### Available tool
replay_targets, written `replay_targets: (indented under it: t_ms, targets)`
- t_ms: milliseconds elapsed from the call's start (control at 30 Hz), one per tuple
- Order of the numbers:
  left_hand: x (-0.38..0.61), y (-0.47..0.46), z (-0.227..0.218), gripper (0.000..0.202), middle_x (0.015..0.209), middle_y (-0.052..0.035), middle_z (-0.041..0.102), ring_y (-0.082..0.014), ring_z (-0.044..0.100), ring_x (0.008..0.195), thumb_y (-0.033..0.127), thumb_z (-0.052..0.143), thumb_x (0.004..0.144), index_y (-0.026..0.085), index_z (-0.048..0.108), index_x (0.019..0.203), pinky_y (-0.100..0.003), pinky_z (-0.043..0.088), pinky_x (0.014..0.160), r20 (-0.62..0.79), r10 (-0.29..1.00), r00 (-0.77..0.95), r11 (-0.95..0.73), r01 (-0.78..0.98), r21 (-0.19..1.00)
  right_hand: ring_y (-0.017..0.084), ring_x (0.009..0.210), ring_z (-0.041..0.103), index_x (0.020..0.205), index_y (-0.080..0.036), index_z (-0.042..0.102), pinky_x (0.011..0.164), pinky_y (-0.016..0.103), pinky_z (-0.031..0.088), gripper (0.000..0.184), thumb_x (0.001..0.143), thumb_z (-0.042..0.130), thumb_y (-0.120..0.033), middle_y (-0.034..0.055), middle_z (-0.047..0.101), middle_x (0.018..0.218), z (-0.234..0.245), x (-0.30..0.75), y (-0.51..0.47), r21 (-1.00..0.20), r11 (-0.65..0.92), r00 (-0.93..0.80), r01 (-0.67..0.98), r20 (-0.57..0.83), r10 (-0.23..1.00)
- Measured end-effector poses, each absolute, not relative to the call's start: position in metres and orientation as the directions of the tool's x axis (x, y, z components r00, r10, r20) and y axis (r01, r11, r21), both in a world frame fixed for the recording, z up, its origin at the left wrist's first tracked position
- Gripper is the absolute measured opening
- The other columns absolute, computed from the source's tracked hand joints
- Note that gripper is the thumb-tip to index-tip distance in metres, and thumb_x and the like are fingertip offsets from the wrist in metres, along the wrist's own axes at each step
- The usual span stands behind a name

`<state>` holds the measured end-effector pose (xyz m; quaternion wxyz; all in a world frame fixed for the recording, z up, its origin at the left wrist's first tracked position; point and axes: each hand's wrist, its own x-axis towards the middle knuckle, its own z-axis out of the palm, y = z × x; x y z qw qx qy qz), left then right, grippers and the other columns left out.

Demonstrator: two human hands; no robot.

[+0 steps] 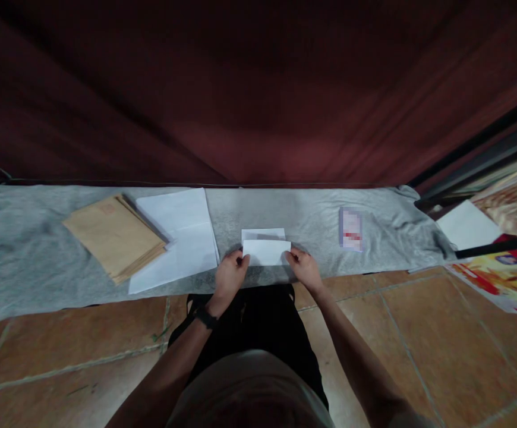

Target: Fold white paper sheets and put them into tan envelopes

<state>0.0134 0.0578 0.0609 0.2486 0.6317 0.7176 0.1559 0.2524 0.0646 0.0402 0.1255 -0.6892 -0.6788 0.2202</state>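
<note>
A folded white sheet of paper lies on the grey cloth in front of me. My left hand pinches its left edge with closed fingers. My right hand grips its right edge the same way. The near flap of the paper is folded up over the rest, leaving a strip of the far part showing. A dark band sits on my left wrist.
To the left lie a stack of brown envelopes and a stack of white sheets. A small printed card lies to the right. Another white sheet and colourful printed packaging sit at far right. A dark red curtain hangs behind.
</note>
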Motion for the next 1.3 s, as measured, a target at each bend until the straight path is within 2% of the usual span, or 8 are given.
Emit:
replay_targets:
  t_ms: [100,267,500,767,1300]
  targets:
    - [0.018,0.064,0.070,0.026,0.091,-0.0061,0.076,-0.0205,0.071,0.087,0.038,0.051,0.099,0.021,0.070,0.093,-0.027,0.048,0.072,-0.237,0.963,-0.127,0.223,0.869,0.442,0.021,0.086,0.073,0.097,-0.026,0.072,0.072,0.027,0.050,0.032,0.103,0.046,-0.042,0.0031,0.076,0.088,0.046,0.246,0.071,-0.391,-0.110,0.038,0.914,-0.187,0.982]
    - [0.021,0.071,0.078,0.027,0.099,-0.0068,0.078,-0.0229,0.073,0.093,0.040,0.050,0.098,0.024,0.072,0.102,-0.029,0.050,0.073,-0.312,0.937,-0.158,0.268,0.896,0.353,0.022,0.093,0.074,0.104,-0.026,0.071,0.077,0.028,0.051,0.026,0.101,0.050,-0.041,0.0042,0.077,0.093,0.055,0.238,0.078,-0.331,-0.177,0.097,0.927,-0.244,0.965]
    - [0.023,0.079,0.071,0.035,0.097,-0.0099,0.078,-0.0261,0.074,0.095,0.044,0.046,0.100,0.023,0.073,0.105,-0.032,0.052,0.078,-0.285,0.943,-0.174,0.255,0.926,0.277,0.023,0.097,0.074,0.108,-0.024,0.069,0.080,0.029,0.053,0.028,0.102,0.050,-0.043,0.0067,0.077,0.097,0.059,0.234,0.085,-0.294,-0.222,0.139,0.930,-0.279,0.950]
    - [0.026,0.086,0.065,0.037,0.097,-0.0123,0.078,-0.0292,0.075,0.092,0.042,0.041,0.102,0.021,0.070,0.111,-0.036,0.053,0.077,-0.206,0.967,-0.149,0.198,0.950,0.241,0.023,0.093,0.075,0.110,-0.025,0.070,0.081,0.031,0.055,0.029,0.101,0.049,-0.043,0.0070,0.077,0.095,0.058,0.231,0.094,-0.286,-0.220,0.156,0.933,-0.228,0.961]
    - [0.030,0.098,0.068,0.040,0.096,-0.0130,0.077,-0.0274,0.075,0.094,0.043,0.038,0.104,0.019,0.068,0.114,-0.033,0.052,0.079,-0.214,0.959,-0.185,0.232,0.948,0.219,0.025,0.094,0.076,0.113,-0.021,0.064,0.085,0.032,0.052,0.034,0.105,0.043,-0.047,0.0119,0.078,0.098,0.059,0.220,0.104,-0.160,-0.237,0.208,0.958,-0.181,0.961]
